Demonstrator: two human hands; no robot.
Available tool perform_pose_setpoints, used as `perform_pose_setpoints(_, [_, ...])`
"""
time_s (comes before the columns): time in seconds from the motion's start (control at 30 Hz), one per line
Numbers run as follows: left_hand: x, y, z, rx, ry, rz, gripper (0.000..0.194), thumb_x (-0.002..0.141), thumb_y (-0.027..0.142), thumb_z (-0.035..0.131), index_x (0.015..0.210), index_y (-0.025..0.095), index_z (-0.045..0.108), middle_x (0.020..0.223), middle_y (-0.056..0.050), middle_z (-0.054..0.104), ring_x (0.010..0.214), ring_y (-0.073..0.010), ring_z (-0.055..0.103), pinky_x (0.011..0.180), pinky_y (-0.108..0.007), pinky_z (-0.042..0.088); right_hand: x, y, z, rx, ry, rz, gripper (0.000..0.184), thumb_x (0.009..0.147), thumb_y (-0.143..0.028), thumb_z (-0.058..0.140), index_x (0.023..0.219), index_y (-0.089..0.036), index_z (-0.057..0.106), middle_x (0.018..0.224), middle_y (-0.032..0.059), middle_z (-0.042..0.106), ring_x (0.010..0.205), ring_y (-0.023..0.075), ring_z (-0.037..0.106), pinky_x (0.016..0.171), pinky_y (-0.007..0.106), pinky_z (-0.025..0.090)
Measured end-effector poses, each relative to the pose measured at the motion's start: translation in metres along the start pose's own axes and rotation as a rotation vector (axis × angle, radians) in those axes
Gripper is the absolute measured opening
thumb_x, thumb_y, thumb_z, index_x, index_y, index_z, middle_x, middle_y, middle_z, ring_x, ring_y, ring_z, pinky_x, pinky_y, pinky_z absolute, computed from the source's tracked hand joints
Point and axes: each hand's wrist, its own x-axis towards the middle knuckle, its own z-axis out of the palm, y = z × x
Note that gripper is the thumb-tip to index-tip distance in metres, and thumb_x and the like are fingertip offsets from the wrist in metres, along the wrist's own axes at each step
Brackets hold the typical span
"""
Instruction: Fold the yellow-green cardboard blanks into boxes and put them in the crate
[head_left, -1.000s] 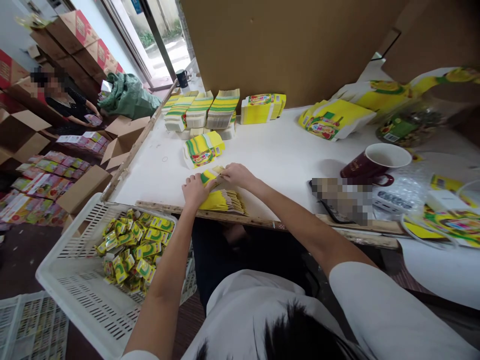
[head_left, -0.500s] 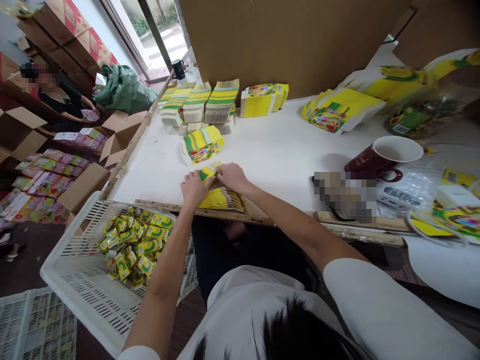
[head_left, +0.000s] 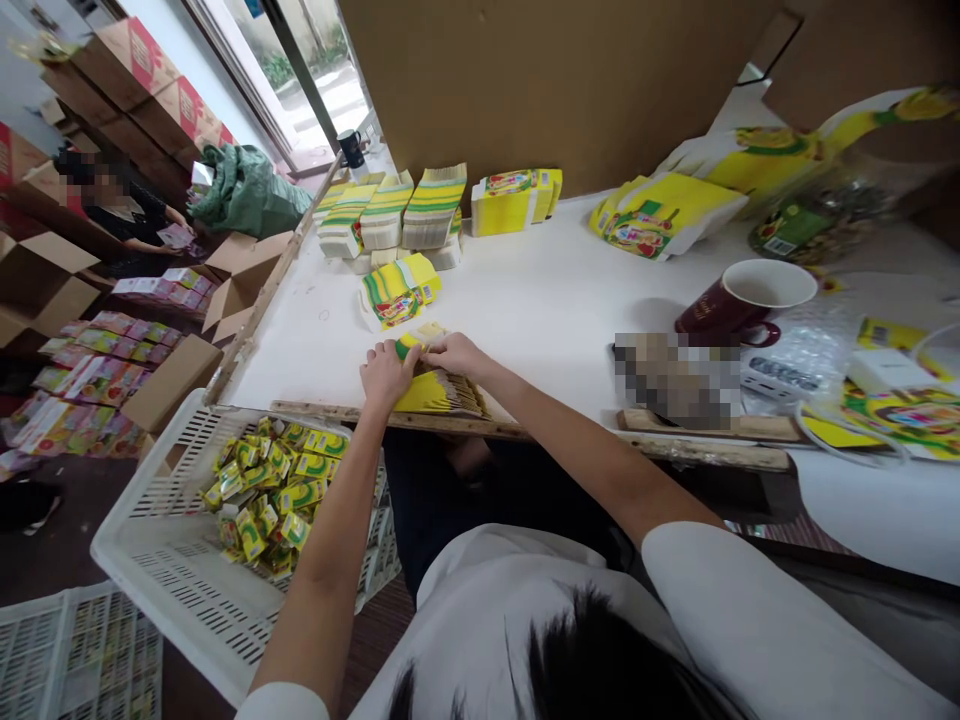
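Observation:
Both hands meet at the front edge of the white table [head_left: 555,300]. My left hand [head_left: 386,372] and my right hand [head_left: 456,353] pinch a small yellow and green carton blank [head_left: 411,344] between them, fingers closed on it. Just under the hands lies a fanned stack of flat yellow blanks [head_left: 439,393]. A white plastic crate [head_left: 161,570] stands below the table to my left, with several folded yellow and green cartons [head_left: 274,490] in it.
More stacks of blanks [head_left: 397,215] stand at the table's far left, yellow packs [head_left: 514,200] and bags [head_left: 649,225] behind. A dark red mug [head_left: 739,300] sits to the right. Another person [head_left: 124,215] sits among cardboard boxes at far left.
The hands stay at the same spot on the small carton, their fingers shifting slightly on it. The camera has tilted a little.

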Motion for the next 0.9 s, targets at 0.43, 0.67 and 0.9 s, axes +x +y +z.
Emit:
perform_pose_setpoints(0.43, [0.005,-0.001,-0.003,-0.045,-0.044,-0.049,0.061,0.095,0.065,0.028,0.129,0.021,0.053,0.138,-0.016,0.058,0.128,-0.0351,0.051,0.101,-0.052,0.045,-0.006,-0.003,-0.032,-0.346,-0.063,-0.037,0.038,0.084,-0.01,0.048,0.112,-0.014,0.074,0.119,0.0129,0.074,0.11,0.0253,0.065,0.084,0.028,0.044])
perform_pose_setpoints(0.67, [0.003,0.001,-0.002,-0.055,-0.045,-0.045,0.059,0.095,0.065,0.031,0.128,0.022,0.053,0.137,-0.016,0.058,0.129,-0.0357,0.05,0.1,-0.053,0.046,-0.022,0.005,-0.066,-0.325,-0.417,-0.151,0.027,0.073,-0.011,0.066,0.093,-0.021,0.081,0.091,-0.0008,0.08,0.084,0.0165,0.071,0.074,0.02,0.049])
perform_pose_setpoints(0.9, [0.001,0.003,0.0,-0.019,-0.017,-0.031,0.057,0.097,0.063,0.027,0.126,0.022,0.054,0.133,-0.016,0.06,0.126,-0.0351,0.052,0.099,-0.052,0.046,-0.013,0.012,-0.048,-0.364,-0.065,-0.126,0.045,0.095,-0.014,0.044,0.136,-0.016,0.062,0.118,0.0092,0.074,0.105,0.0203,0.068,0.092,0.029,0.047])
